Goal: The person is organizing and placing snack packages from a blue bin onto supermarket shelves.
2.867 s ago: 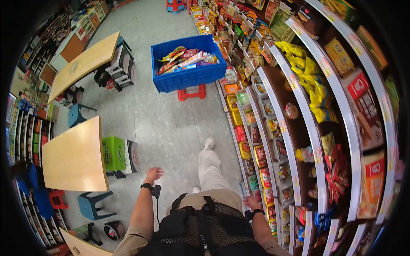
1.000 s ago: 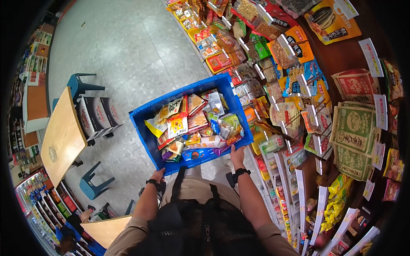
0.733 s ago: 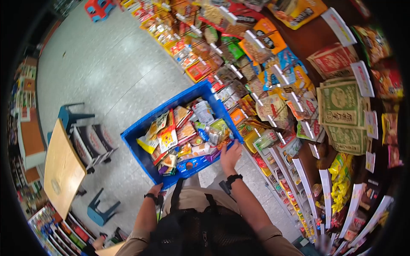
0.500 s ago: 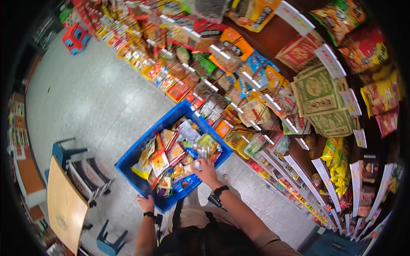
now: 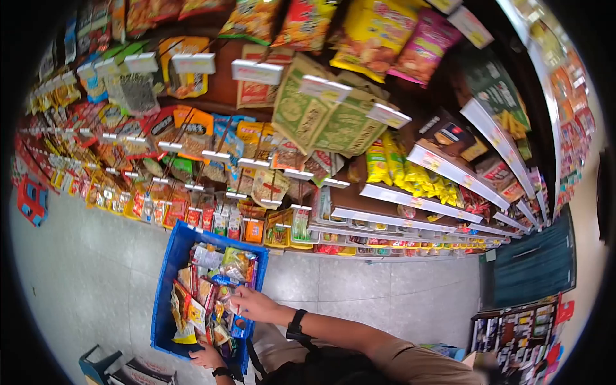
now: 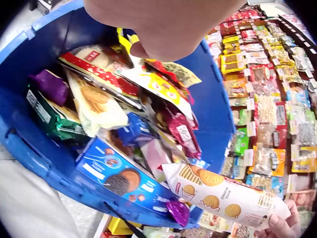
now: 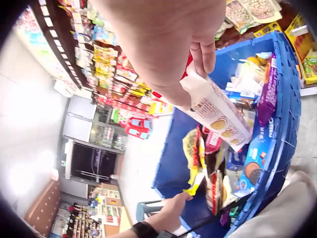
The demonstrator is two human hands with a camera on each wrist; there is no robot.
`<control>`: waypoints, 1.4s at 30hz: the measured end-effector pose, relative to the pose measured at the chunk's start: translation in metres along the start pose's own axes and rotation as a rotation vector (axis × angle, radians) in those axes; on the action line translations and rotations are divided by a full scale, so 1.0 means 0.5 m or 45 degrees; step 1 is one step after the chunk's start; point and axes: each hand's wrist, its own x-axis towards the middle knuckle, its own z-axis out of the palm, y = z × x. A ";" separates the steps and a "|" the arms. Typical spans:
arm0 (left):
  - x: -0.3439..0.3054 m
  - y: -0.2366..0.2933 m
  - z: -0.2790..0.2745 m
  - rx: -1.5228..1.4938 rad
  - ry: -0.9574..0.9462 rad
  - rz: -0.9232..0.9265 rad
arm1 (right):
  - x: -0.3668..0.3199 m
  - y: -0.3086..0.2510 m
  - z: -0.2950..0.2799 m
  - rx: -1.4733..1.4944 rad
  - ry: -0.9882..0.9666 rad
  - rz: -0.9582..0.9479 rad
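Note:
A blue plastic crate (image 5: 162, 289) full of packaged snacks sits before the person. My right hand (image 5: 253, 305) pinches the end of a long white biscuit packet (image 6: 225, 196) printed with round biscuits, held tilted over the contents. At the crate's near left corner, my left hand (image 5: 206, 357) grips the rim, its thumb on the inside beside a yellow-and-white packet (image 6: 158, 89). Below the biscuit packet lie a blue cookie box (image 6: 116, 173) and a small purple wrapper (image 6: 178, 212). A longer purple packet (image 7: 267, 94) leans against the crate wall.
Shelves with hanging snack bags (image 5: 192, 131) run along the far side of the crate, with price tags jutting out. Grey tiled floor (image 5: 298, 282) lies to the right. A red-and-blue stool (image 5: 32, 200) stands far left; a teal stool (image 5: 99, 366) is at the lower left.
The person has walked up to the crate, and the view has turned right toward the shelves. My right hand has left the rim, reached inside and taken the biscuit packet; my left stays at the crate.

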 end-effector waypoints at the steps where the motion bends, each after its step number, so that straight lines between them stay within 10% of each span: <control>1: -0.014 0.020 -0.044 -0.171 -0.098 0.107 | -0.028 -0.024 -0.032 0.013 0.040 -0.089; 3: -0.018 0.033 0.009 -0.480 -0.080 0.465 | -0.097 -0.071 -0.110 0.053 0.110 -0.151; 4: -0.029 0.056 0.009 -1.153 -0.435 0.692 | -0.139 -0.089 -0.147 0.100 0.155 -0.195; 8: -0.299 0.215 -0.346 -1.459 -1.456 0.364 | -0.351 -0.132 -0.293 0.356 0.255 -0.245; 14: -0.625 0.259 -0.473 -1.719 -2.497 0.376 | -0.704 -0.067 -0.408 0.269 0.642 -0.290; 22: -1.078 0.248 -0.538 -1.238 -2.553 0.938 | -1.141 0.036 -0.430 0.547 1.493 0.300; 31: -1.445 0.204 -0.662 -0.725 -2.559 1.654 | -1.453 0.089 -0.378 0.576 2.050 0.397; 36: -1.508 0.205 -0.641 -0.491 -2.426 1.936 | -1.556 0.053 -0.378 0.980 2.115 0.401; 38: -1.491 0.211 -0.621 -0.357 -2.099 2.495 | -1.572 0.043 -0.375 0.965 2.109 0.335; 42: -1.459 0.198 -0.648 -0.554 -2.262 2.235 | -1.546 0.069 -0.369 1.061 2.152 0.323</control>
